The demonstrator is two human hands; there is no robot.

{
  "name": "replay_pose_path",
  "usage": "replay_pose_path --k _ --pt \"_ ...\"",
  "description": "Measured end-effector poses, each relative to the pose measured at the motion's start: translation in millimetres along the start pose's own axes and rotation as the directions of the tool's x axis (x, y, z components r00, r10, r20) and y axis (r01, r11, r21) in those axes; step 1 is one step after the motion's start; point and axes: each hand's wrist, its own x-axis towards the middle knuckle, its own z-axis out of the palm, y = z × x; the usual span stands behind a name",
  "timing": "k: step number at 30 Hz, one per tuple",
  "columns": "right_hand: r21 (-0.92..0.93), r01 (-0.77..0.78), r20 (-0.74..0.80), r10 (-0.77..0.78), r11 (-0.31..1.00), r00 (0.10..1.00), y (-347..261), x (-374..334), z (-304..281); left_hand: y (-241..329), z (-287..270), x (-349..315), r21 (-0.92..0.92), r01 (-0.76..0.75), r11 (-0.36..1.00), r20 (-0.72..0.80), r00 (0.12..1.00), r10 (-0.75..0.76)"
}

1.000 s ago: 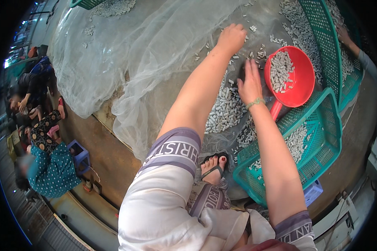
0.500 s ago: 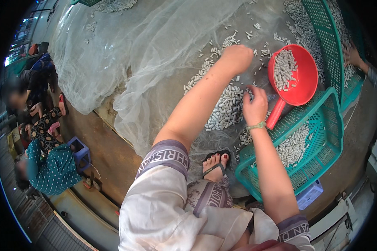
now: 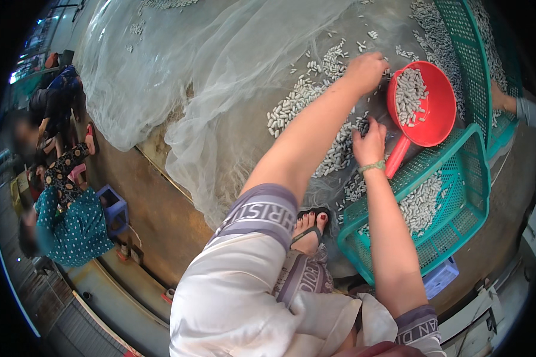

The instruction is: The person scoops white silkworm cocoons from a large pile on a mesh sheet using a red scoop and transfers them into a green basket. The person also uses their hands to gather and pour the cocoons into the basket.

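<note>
Small grey-white capsule-shaped pieces (image 3: 336,156) lie in a loose heap on the floor in front of me. My left hand (image 3: 368,71) reaches over the far side of the heap, its fingers curled downward. Whether it holds any pieces is hidden. Nearer to me, my right hand (image 3: 370,144) is low at the heap's right edge, with thumb and fingers apart beside some darker pieces. A red long-handled scoop (image 3: 439,122) lies just right of both hands, holding more of the pieces on its left side. Its handle runs close beside my right hand.
A green perforated basket (image 3: 481,196) with pieces inside stands at my right. Another green basket (image 3: 467,65) rises beyond it, where someone else's hand (image 3: 503,100) reaches. Sheer white netting (image 3: 143,77) spreads left. My sandalled foot (image 3: 308,232) is below the heap.
My left hand has moved right and farther away, toward the scoop. My right hand has shifted slightly right and nearer. The other person's arm has moved a little.
</note>
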Motion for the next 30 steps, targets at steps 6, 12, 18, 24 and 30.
replay_pose_path --k 6,12,18,24,30 --pt "0.075 0.012 0.076 -0.018 0.997 0.997 2.3 -4.5 0.6 2.2 18.5 7.6 0.056 0.073 0.996 0.071 0.994 -0.077" --pt "0.022 0.063 0.031 -0.064 0.998 0.997 -0.4 -8.4 -2.4 -3.4 2.0 -9.2 0.0 0.237 0.971 0.115 0.965 -0.236" --pt "0.039 0.057 0.063 -0.059 0.998 0.996 2.2 -8.5 -3.1 10.5 -16.2 -27.1 0.078 0.181 0.98 0.181 0.964 -0.192" --pt "0.036 0.102 0.072 -0.104 0.994 0.992 1.7 -10.1 1.3 6.6 -44.7 -42.4 0.019 0.374 0.927 0.134 0.918 -0.373" --pt "0.067 0.31 -0.004 -0.31 0.949 0.951 53.0 3.1 27.4 118.1 -72.8 -22.9 -0.575 0.062 0.816 0.187 0.981 0.057"
